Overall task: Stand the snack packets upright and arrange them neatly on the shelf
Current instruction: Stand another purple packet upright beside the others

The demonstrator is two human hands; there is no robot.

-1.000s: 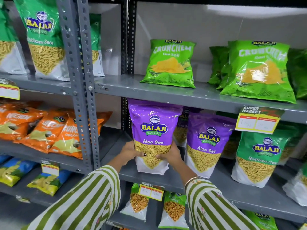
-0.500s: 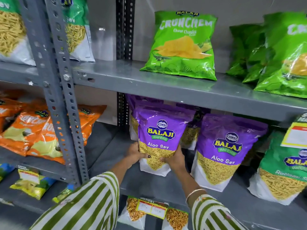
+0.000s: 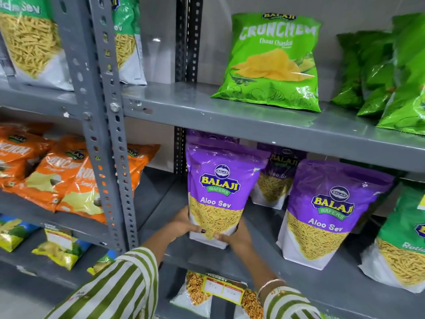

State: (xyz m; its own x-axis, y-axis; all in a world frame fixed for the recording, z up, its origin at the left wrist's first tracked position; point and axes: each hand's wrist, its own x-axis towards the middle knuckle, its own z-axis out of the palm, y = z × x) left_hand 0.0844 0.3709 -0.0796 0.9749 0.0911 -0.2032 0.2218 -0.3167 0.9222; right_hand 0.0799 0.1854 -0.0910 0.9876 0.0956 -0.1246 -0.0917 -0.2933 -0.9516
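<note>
A purple Aloo Sev packet (image 3: 218, 189) stands upright at the left end of the grey middle shelf (image 3: 345, 286). My left hand (image 3: 181, 224) grips its lower left side and my right hand (image 3: 239, 236) grips its lower right corner. A second purple Aloo Sev packet (image 3: 326, 212) stands upright to the right, apart from the held one. A third purple packet (image 3: 276, 178) stands behind, between them, partly hidden.
A green Ratlami Sev packet (image 3: 404, 240) stands at the right edge. Above, a green Crunchem bag (image 3: 271, 63) leans on the upper shelf (image 3: 230, 116). A perforated grey post (image 3: 103, 125) rises at left, orange bags (image 3: 57, 173) beyond it. A price tag (image 3: 224, 287) hangs below.
The held purple packet has gone a little further back and to the left end of the shelf, with both hands still on its base. The camera has moved closer.
</note>
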